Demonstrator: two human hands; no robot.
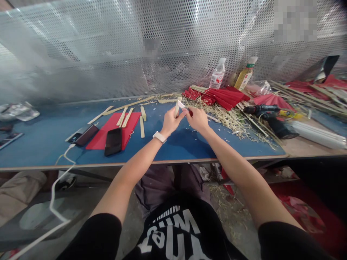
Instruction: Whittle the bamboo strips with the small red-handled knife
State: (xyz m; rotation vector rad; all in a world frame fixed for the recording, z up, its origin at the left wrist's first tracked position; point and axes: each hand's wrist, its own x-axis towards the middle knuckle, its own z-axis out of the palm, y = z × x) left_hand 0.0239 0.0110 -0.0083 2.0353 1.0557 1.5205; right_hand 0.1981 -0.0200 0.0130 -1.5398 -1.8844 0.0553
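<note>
My left hand (171, 121) is closed round a short, pale bamboo strip (177, 107) that stands up out of the fist. Right beside it, my right hand (197, 118) grips a small knife; its bright blade (180, 104) lies against the strip, and the handle is mostly hidden by the fingers. Both hands are held close together over the blue tabletop (187, 146). Left of them, loose bamboo strips (142, 126) lie on the table, and a few more (127, 117) rest on a red sheet (101, 131).
A black phone (113, 141) overlaps the red sheet, near a power bank (86, 135) with a white cable (54, 191). To the right lie bamboo shavings (230, 119), folded red fans (225, 96), two bottles (217, 74) and a power drill (276, 119). Perforated metal (108, 54) closes the back.
</note>
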